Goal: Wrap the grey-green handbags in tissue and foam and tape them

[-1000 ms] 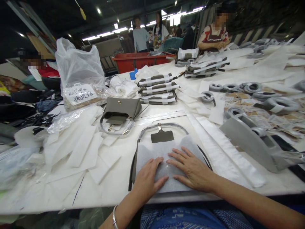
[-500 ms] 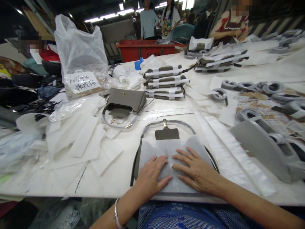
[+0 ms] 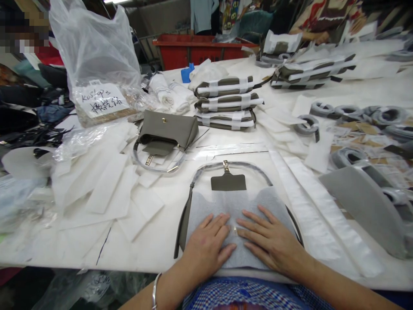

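Note:
In front of me an olive-grey handbag lies flat, its front covered by a pale translucent sheet [image 3: 213,201]. My left hand [image 3: 211,241] rests flat on the sheet's left half, fingers stretched. On the right half lies my right hand [image 3: 271,241], fingers spread. A small metal fitting [image 3: 235,231] shows between the two hands. Above the sheet the bag's olive flap [image 3: 228,182] with its gold clasp [image 3: 226,166] lies on the table, inside the arc of the wrapped handle [image 3: 248,164]. Most of the bag's body is hidden under the sheet.
Another olive handbag [image 3: 169,129] lies at the back left. Wrapped bags [image 3: 226,103] are stacked beyond. Loose white sheets [image 3: 103,185] cover the left side, long white strips [image 3: 309,202] the right. A lettered plastic bag [image 3: 100,69], rolled straps [image 3: 348,113] and a red bin [image 3: 203,54] stand around.
The view has tilted down a little. Both hands stay flat on the sheet, their positions slightly shifted. The metal fitting now shows more clearly between them.

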A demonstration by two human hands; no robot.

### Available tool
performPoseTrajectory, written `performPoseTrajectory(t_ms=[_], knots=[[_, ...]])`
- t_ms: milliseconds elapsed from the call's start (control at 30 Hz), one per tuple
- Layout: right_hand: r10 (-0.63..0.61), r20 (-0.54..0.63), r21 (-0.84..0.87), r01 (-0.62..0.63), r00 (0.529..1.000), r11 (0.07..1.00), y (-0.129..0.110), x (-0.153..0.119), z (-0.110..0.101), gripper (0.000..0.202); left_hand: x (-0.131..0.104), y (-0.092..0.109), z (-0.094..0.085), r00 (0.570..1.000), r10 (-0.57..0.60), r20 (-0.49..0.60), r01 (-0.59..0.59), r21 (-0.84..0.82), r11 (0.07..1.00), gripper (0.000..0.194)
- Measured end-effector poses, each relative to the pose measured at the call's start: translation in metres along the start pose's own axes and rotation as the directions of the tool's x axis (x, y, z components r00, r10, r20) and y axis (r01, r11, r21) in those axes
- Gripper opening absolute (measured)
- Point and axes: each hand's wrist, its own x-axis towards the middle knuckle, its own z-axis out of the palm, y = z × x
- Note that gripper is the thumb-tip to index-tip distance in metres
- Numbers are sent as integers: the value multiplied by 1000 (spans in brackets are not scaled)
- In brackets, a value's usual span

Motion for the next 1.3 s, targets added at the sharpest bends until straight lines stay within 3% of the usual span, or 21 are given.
performPoseTrajectory(t_ms=[100, 233, 333, 500, 667, 800, 867, 967, 1133, 1300], knots=[[17, 8, -22, -17, 1000, 1000, -1, 0, 1, 34, 2, -2, -5, 998, 6, 57, -7, 13, 1000, 33], [4, 21, -124, -2, 1000, 992, 0, -2, 1, 55, -3, -15, -8, 989, 49, 140, -59, 72, 996, 56], [10, -6, -203, -11, 1000, 979, 2, -4, 4, 65, -7, -26, -3, 989, 97, 115, -115, 164, 980, 69], [-49, -64, -286, 29, 997, 958, 17, -3, 16, 63, -1, -40, 8, 973, 226, 40, -227, 316, 921, 72], [-53, -101, -192, 33, 993, 981, 35, 1, 10, 66, 19, -56, -3, 964, 265, 1, -251, 325, 912, 63], [35, -96, -182, -52, 995, 982, 46, 12, -5, 42, 43, -63, -18, 986, 159, -45, -144, 242, 960, 51], [41, -109, -243, -67, 993, 968, 52, 21, -10, 38, 55, -64, -21, 994, 77, -72, -58, 236, 970, 49], [86, -132, -263, -119, 987, 957, 58, 35, -14, 40, 68, -64, -20, 998, 47, -49, -33, 246, 969, 51], [234, -93, -111, -244, 968, 963, 59, 54, -23, 50, 70, -61, -23, 999, -52, -5, 52, 117, 992, 49], [267, -36, 70, -264, 963, 962, 55, 60, -45, 33, 65, -59, -37, 999, -32, -31, 32, 3, 999, 37]])
